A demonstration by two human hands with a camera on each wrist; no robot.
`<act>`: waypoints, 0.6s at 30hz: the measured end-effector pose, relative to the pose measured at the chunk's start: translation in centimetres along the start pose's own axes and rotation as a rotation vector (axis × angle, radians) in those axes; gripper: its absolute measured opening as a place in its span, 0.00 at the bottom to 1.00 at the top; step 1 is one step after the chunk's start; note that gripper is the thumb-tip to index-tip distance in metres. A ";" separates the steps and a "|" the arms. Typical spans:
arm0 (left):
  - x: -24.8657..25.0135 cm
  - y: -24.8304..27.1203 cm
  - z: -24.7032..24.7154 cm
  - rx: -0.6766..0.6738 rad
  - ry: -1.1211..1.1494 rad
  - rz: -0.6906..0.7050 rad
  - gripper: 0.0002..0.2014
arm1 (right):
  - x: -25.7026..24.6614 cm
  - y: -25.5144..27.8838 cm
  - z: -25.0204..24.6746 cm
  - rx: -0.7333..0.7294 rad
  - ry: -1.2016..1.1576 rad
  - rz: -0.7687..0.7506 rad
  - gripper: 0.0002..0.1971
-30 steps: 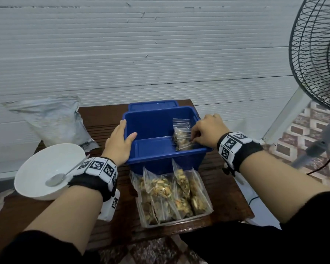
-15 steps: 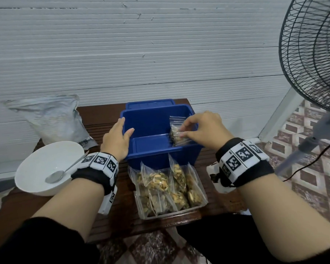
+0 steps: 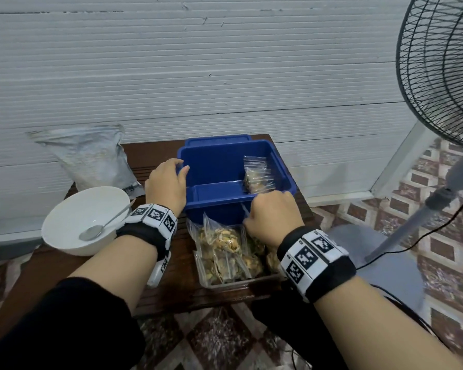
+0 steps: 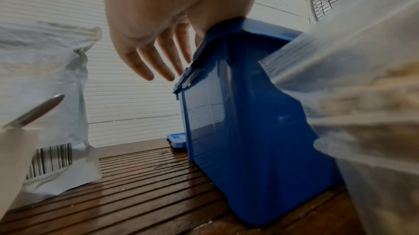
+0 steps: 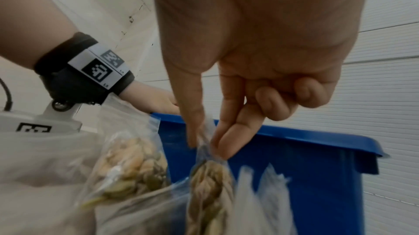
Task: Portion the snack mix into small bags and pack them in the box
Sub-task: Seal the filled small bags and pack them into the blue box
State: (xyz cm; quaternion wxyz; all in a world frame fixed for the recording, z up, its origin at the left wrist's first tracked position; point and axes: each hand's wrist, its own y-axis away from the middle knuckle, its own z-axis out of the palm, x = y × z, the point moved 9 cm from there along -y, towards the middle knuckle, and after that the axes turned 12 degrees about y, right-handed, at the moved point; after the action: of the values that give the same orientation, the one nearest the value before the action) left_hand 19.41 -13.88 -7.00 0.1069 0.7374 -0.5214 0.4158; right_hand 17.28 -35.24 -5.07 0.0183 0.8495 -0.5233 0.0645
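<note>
A blue box [image 3: 219, 166] stands mid-table, with one filled small bag [image 3: 257, 176] leaning upright in its right part. My left hand [image 3: 169, 182] rests on the box's left rim with the thumb inside. In the left wrist view its fingers [image 4: 158, 59] hang straight beside the box wall [image 4: 249, 131]. My right hand [image 3: 270, 217] is low over the clear tray [image 3: 241, 280] of filled bags in front of the box. There my right hand [image 5: 204, 145] pinches the top of one snack bag [image 5: 211, 176] between the thumb and two fingers.
A white bowl [image 3: 86, 220] with a spoon [image 3: 102, 225] sits at the left. Behind it a large silvery bag [image 3: 91, 156] leans on the wall. The box's lid [image 3: 217, 140] lies behind the box. A standing fan [image 3: 439, 89] rises at the right.
My right hand let go of the bag now standing in the box, drew back to the tray and pinched another bag. The left hand stayed on the rim.
</note>
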 end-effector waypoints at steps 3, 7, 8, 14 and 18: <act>1.0 0.7 -0.6 0.039 0.076 0.048 0.13 | 0.0 0.0 -0.7 0.028 -0.004 0.011 0.10; 3.2 2.2 -0.7 -0.012 0.248 0.135 0.08 | 0.3 0.0 -1.5 0.033 -0.038 0.027 0.06; 3.9 2.8 -0.5 -0.048 0.279 0.165 0.07 | 0.5 0.1 -1.7 0.032 -0.052 0.035 0.06; 6.9 6.6 1.5 -0.336 0.282 0.396 0.10 | 1.3 0.4 -2.4 0.111 -0.198 0.083 0.06; 6.8 6.9 1.7 -0.308 0.278 0.387 0.09 | 1.2 0.3 -1.5 0.119 -0.324 0.102 0.06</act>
State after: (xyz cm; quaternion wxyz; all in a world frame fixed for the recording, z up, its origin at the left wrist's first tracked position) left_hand 15.11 -22.45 -5.02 0.2067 0.5352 -0.6899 0.4414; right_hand 17.37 -36.27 -3.48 -0.1198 0.8207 -0.5571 -0.0413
